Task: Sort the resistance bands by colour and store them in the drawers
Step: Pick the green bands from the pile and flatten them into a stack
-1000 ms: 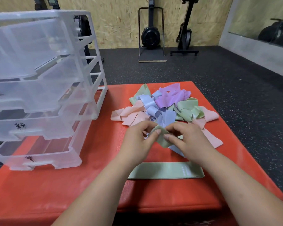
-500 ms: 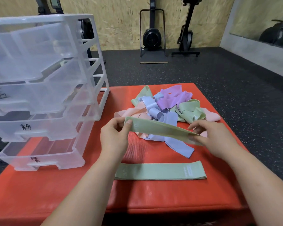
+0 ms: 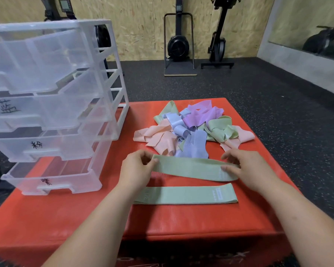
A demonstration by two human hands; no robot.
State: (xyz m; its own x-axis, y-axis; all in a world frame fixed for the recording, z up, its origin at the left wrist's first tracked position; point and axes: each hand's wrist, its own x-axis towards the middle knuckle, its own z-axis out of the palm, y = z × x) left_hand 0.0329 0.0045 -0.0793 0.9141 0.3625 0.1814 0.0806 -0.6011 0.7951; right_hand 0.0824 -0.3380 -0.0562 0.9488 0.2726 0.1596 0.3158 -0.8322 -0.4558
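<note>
Fingers (image 3: 153, 161) of the left hand (image 3: 137, 168) and right hand (image 3: 253, 170) pinch a flat, pale-green band (image 3: 191, 167) by its ends.

The lifted green band (image 3: 191, 167) is matt woven cloth with a fine ribbed weave, and so is the flat green band (image 3: 183, 195) by the near edge of the red platform (image 3: 66, 218). The pile of bands (image 3: 191, 128) is the same soft cloth, the lilac ones faintly shiny. The platform's cover looks like vinyl, finely ribbed and slightly glossy. The drawer unit (image 3: 52, 105) at its left edge is smooth, clear plastic. Floor (image 3: 258, 105) — matt, speckled rubber; wall (image 3: 139, 26) — rough chipboard.
</note>
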